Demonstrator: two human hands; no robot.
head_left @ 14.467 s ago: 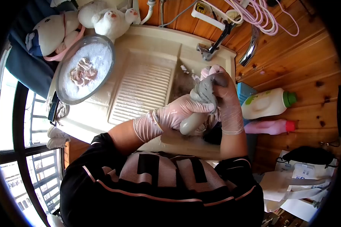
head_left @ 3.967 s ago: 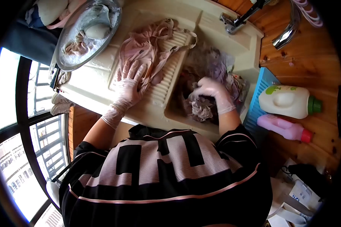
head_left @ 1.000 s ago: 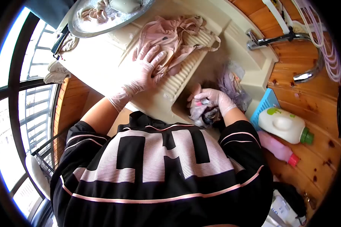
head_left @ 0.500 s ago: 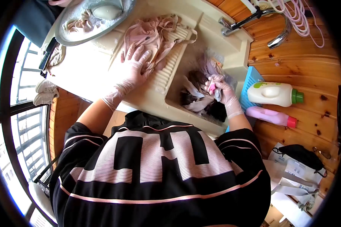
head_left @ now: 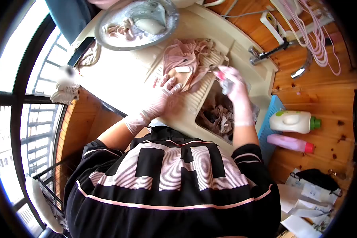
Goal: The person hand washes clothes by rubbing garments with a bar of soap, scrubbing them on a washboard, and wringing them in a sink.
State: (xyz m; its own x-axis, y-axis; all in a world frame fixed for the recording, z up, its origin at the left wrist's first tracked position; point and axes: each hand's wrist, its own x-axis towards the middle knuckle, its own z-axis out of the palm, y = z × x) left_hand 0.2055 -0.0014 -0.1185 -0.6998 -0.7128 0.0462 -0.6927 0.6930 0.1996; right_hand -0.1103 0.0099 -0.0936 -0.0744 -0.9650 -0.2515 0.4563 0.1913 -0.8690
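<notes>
A pink garment (head_left: 182, 55) with thin straps lies spread on the ribbed washboard (head_left: 199, 95) of the sink counter. My left hand (head_left: 164, 97), in a clear glove, rests open with fingers spread on the garment's near edge. A small white piece (head_left: 182, 69), perhaps a label, shows on the cloth. My right hand (head_left: 235, 81), also gloved and blurred, is raised over the sink's far edge, right of the garment. It is closed on a small pink and whitish thing (head_left: 225, 81) whose kind I cannot make out. Below it, wet dark and pinkish clothes (head_left: 220, 119) lie in the basin.
A round tub (head_left: 107, 43) of suds holds cloth and a white rounded object at the back left. A phone (head_left: 81, 51) lies beside it. The tap (head_left: 258, 57), a white bottle (head_left: 291, 121) and a pink bottle (head_left: 289, 142) are on the right.
My right hand has risen out of the basin toward the garment with the small pink and whitish thing. My left hand has slid toward the garment's near edge. The whole view has shifted.
</notes>
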